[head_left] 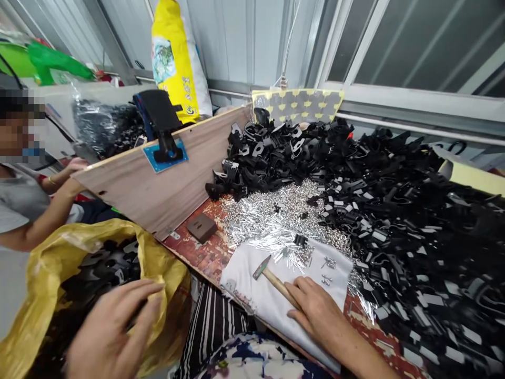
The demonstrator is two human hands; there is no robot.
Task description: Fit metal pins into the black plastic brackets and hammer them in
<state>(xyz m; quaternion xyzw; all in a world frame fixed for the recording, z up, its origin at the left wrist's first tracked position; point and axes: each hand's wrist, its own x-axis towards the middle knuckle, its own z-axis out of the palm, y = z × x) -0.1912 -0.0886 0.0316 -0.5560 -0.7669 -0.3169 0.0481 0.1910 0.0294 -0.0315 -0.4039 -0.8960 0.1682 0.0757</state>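
Note:
My right hand (315,310) is closed around the wooden handle of a small hammer (276,284), whose head lies over a pale grey cloth (244,258) on the bench. A few small metal pieces (327,271) rest on the cloth beyond that hand. Silvery metal pins (268,216) are heaped behind the cloth, with a small black part (300,240) at the heap's near edge. At the lower left, my left hand (118,326), slightly blurred, is over a yellow sack (43,268) of black plastic parts (114,263). Its fingers are apart and nothing shows in them.
Black clip-like parts (394,210) are piled across the bench's back and right. A brown slotted block (201,227) sits near a wooden partition (173,184) carrying a black holder (161,121). Beyond the partition, another person's arm (51,210) is visible. A yellow bag (169,31) stands behind.

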